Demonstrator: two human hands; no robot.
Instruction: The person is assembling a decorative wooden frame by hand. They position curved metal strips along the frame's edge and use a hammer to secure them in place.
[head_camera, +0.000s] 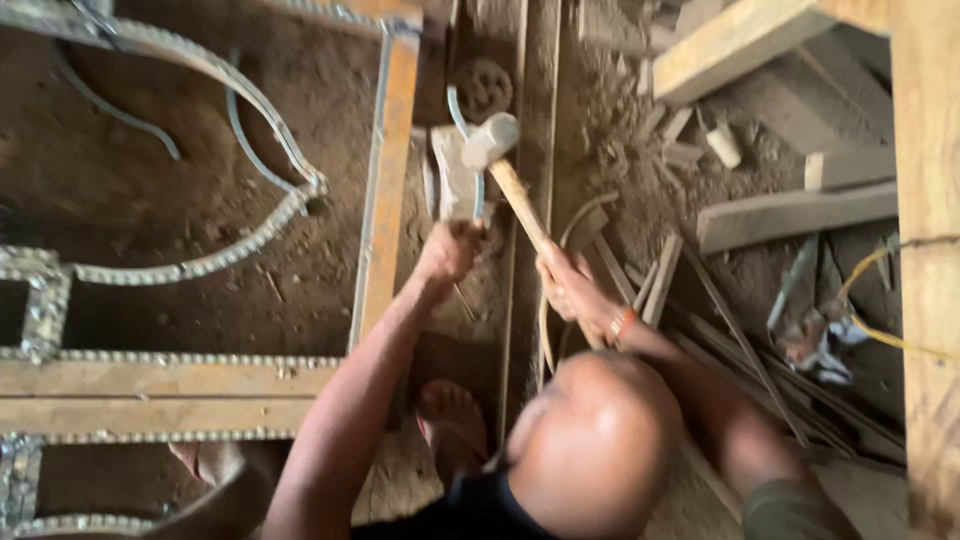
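Hands are working in a narrow dirt channel just right of the orange frame rail (385, 190). The rail is blocking passage leftward. A long wooden strip (515, 300) is closing in the channel's right side. Beyond it, further from the rail, loose slats (740, 350) and planks (795, 215) are cluttering the ground. Left of the rail, bare dirt floor (150, 200) is lying open between beaded curves (250, 110).

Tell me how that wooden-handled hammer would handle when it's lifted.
The hammer is probably top-heavy: a blocky head sits on a slim wooden handle. It looks stiff, with no bend along the shaft. The right hand holds it low, so the head likely pulls forward.
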